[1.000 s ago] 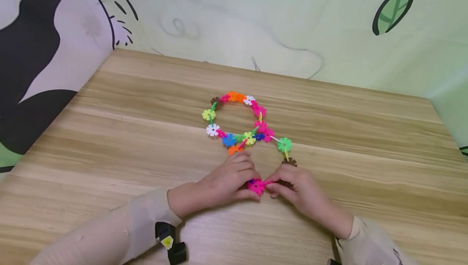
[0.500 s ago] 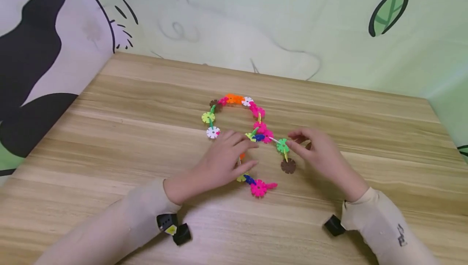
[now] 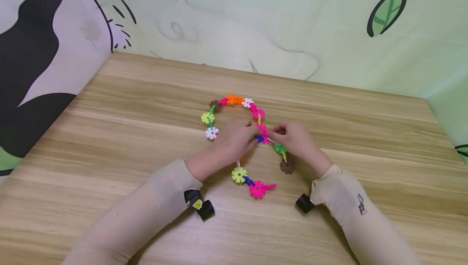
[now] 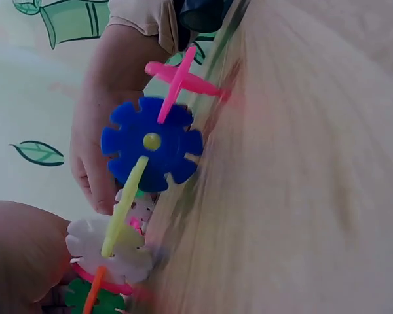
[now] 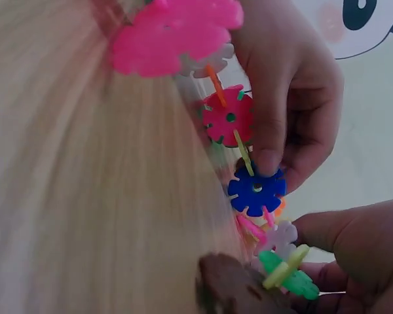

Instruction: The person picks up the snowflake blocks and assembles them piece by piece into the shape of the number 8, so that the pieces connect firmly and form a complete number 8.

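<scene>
- A small dark mark (image 3: 360,205) is printed on the right sleeve (image 3: 351,200), just behind the cuff; its characters are too small to read. No brand or other writing shows.
- The snowflake chain (image 3: 234,101) is made of flat, round, toothed plastic discs slotted into one another, some lying flat, some edge-up; the plastic is glossy and brightly coloured.
- It lies on the wooden table (image 3: 109,143), near its middle. It forms a closed loop on the far side and two loose tails running toward the person.
- Where the loop and the tails meet sits a blue disc (image 3: 258,138). The left hand (image 3: 235,140) pinches the chain just left of it, fingers curled round the pieces.
- The right hand (image 3: 294,139) pinches the chain just right of the blue disc, fingertips closed on a pink piece (image 3: 264,130).
- In the left wrist view the blue disc (image 4: 152,144) shows a yellow centre dot and notched teeth, with a thin pink disc (image 4: 183,77) slotted edge-on into it.
- Nearer the person than the blue disc: a yellow-green disc (image 3: 239,174), a pink disc (image 3: 258,189) and a brown disc (image 3: 287,166), all flat on the table.
- The table has a pale, streaked wood grain; beyond the chain hangs a soft green backdrop (image 3: 329,21) with a printed leaf (image 3: 386,8).
- Small black cameras (image 3: 201,205) are strapped at both wrists.
</scene>
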The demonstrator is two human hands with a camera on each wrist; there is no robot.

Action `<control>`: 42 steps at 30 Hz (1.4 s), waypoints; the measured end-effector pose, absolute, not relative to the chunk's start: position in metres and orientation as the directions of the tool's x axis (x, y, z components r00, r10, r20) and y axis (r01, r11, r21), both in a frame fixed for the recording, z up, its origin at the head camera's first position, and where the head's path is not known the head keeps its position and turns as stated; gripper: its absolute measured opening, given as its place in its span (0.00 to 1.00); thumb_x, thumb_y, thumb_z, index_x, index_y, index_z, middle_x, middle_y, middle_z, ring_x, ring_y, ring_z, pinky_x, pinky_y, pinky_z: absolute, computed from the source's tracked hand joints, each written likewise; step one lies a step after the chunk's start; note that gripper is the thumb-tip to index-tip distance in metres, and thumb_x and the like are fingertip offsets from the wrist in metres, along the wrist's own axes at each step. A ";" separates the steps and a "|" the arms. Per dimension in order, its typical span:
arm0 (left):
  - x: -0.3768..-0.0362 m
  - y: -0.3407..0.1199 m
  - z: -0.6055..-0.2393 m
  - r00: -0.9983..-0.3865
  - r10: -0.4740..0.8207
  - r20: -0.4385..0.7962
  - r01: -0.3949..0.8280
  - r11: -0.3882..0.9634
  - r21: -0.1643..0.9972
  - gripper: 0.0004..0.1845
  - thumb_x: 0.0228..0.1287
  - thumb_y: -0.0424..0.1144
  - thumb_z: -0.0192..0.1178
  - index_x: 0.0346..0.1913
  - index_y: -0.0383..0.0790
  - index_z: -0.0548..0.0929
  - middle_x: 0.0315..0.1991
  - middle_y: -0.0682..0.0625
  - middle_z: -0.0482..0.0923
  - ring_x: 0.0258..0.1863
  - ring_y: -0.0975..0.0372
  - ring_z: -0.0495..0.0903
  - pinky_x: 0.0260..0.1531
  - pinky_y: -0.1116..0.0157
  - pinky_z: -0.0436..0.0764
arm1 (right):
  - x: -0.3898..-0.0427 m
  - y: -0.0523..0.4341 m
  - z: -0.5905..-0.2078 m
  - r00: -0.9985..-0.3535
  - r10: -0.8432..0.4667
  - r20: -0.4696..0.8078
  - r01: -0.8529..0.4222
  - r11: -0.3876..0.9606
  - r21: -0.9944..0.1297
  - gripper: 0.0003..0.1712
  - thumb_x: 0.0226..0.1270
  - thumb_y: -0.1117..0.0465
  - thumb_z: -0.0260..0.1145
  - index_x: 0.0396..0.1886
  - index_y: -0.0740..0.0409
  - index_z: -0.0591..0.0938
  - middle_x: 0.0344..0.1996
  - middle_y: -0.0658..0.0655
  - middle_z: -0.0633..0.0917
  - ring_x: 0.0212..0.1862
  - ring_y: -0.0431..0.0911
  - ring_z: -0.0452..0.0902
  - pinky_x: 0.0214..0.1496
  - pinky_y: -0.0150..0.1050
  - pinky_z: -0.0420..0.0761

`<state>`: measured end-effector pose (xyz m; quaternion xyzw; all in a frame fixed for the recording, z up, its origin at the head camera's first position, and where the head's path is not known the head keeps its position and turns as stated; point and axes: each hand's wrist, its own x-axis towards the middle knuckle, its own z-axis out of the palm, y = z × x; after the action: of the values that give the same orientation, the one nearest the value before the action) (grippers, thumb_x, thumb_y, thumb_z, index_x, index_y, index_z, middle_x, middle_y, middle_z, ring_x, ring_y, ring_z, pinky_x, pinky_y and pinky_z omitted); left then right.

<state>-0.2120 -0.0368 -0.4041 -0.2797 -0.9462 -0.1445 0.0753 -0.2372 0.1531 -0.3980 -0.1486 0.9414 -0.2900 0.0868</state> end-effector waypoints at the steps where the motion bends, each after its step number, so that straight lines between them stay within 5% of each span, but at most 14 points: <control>1: -0.213 -0.036 -0.404 -0.838 0.507 0.204 0.544 0.805 0.236 0.10 0.65 0.40 0.62 0.46 0.44 0.84 0.40 0.48 0.81 0.33 0.57 0.78 0.35 0.64 0.78 | -0.238 0.153 -0.399 -0.938 -0.338 -0.081 -0.231 0.779 -0.583 0.15 0.68 0.56 0.62 0.39 0.65 0.83 0.30 0.57 0.83 0.30 0.43 0.72 0.31 0.32 0.71; 8: -0.214 -0.038 -0.410 -0.838 0.509 0.199 0.546 0.787 0.287 0.09 0.64 0.38 0.62 0.46 0.42 0.85 0.41 0.48 0.82 0.37 0.58 0.79 0.38 0.65 0.79 | -0.237 0.167 -0.398 -0.908 -0.414 -0.069 -0.255 0.674 -0.694 0.11 0.68 0.65 0.60 0.28 0.68 0.79 0.21 0.50 0.73 0.26 0.40 0.65 0.27 0.31 0.66; 18: -0.212 -0.041 -0.412 -0.804 0.549 0.226 0.594 0.733 0.331 0.10 0.65 0.38 0.61 0.47 0.42 0.85 0.43 0.48 0.82 0.40 0.57 0.81 0.41 0.64 0.80 | -0.231 0.173 -0.393 -0.866 -0.474 -0.157 -0.194 0.609 -0.769 0.12 0.72 0.64 0.55 0.37 0.71 0.80 0.26 0.50 0.75 0.31 0.41 0.66 0.32 0.31 0.69; 42: -0.210 -0.042 -0.419 -0.699 0.619 0.359 0.715 0.627 0.311 0.10 0.64 0.36 0.61 0.46 0.43 0.86 0.42 0.49 0.83 0.41 0.59 0.82 0.42 0.66 0.81 | -0.231 0.182 -0.389 -0.763 -0.616 -0.197 -0.261 0.572 -0.777 0.11 0.71 0.67 0.53 0.39 0.71 0.79 0.29 0.53 0.77 0.32 0.39 0.68 0.36 0.31 0.71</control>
<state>-0.2102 -0.0421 -0.4187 -0.3723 -0.8952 -0.2192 0.1094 -0.2308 0.1818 -0.3888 -0.2561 0.8563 -0.3850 0.2303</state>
